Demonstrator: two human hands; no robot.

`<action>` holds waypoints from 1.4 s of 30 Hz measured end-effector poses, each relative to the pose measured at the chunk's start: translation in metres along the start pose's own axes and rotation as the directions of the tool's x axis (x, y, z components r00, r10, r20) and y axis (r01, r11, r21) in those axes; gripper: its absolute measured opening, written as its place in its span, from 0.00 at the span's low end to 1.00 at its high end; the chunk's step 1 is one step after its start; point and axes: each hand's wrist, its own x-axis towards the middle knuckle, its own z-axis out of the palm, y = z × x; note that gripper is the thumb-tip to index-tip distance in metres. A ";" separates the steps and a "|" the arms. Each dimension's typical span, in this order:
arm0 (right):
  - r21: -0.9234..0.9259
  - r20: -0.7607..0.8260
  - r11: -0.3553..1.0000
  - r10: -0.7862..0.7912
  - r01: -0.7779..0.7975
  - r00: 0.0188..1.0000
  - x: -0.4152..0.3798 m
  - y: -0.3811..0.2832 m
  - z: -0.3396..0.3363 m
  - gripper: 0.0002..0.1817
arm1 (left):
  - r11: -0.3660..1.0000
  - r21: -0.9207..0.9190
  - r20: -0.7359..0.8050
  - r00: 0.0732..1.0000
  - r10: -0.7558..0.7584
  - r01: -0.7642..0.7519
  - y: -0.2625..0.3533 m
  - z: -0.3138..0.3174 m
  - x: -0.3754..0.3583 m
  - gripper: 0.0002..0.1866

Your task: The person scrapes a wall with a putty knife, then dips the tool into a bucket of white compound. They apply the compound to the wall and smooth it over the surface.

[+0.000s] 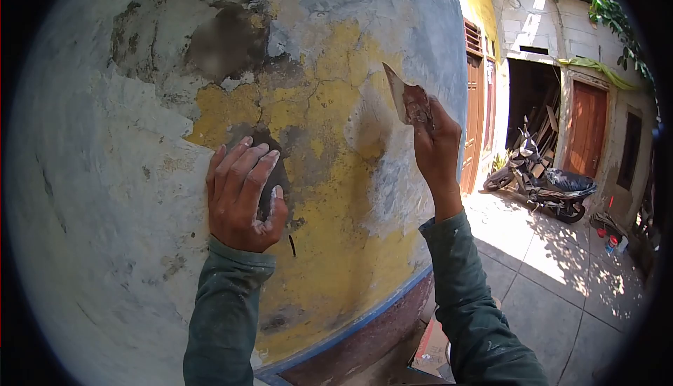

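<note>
A weathered wall (329,204) with peeling yellow paint, grey patches and whitish areas fills most of the head view. My left hand (238,200) lies against it, fingers pointing up and a little apart, with white powder on the fingertips and thumb. Dark bare plaster shows beside that palm. Higher up, to the right, my right hand (438,148) grips a putty knife (398,95) by its handle. The knife's pale blade points up and left, close over the yellow paint. Another dark grey patch (228,39) lies above my left hand.
A cardboard box (431,351) stands at the wall's foot, below my right forearm. Off to the right, a motorbike (543,179) is parked on the paved ground (519,246) by a brown door (583,130). Small red containers (611,243) sit farther right.
</note>
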 end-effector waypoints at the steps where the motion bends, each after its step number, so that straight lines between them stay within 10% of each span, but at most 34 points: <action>1: 0.002 0.000 1.000 -0.002 0.002 1.000 0.002 -0.002 0.003 0.18 | 1.000 -0.007 -0.007 1.000 0.000 0.000 -0.001 0.000 0.000 0.26; 8: -0.249 0.213 0.929 -0.221 0.272 0.952 -0.073 -0.014 0.036 0.24 | 1.000 0.001 -0.011 1.000 0.000 0.000 0.000 0.000 -0.001 0.27; 13: 0.028 0.495 0.978 -0.195 0.208 0.847 -0.087 -0.021 -0.030 0.25 | 1.000 0.011 0.004 1.000 0.021 -0.021 -0.002 0.001 0.000 0.27; 19: -0.027 0.239 0.960 -0.264 0.278 0.934 0.022 0.006 -0.036 0.12 | 0.999 0.044 0.004 1.000 0.012 -0.012 0.002 0.000 0.001 0.26; 23: -0.060 0.278 0.749 -0.623 0.660 0.731 0.075 0.016 -0.004 0.14 | 0.999 0.043 0.003 1.000 -0.003 0.003 0.001 0.002 -0.002 0.26; 37: -0.051 0.663 0.867 -0.342 0.495 0.666 -0.065 0.057 -0.064 0.24 | 0.991 0.135 0.044 0.999 0.019 -0.025 0.001 0.006 -0.001 0.24; 42: -0.049 0.329 0.924 -0.343 0.379 0.880 0.012 0.046 -0.044 0.22 | 0.989 0.145 0.021 1.000 0.010 -0.013 -0.001 0.009 -0.003 0.25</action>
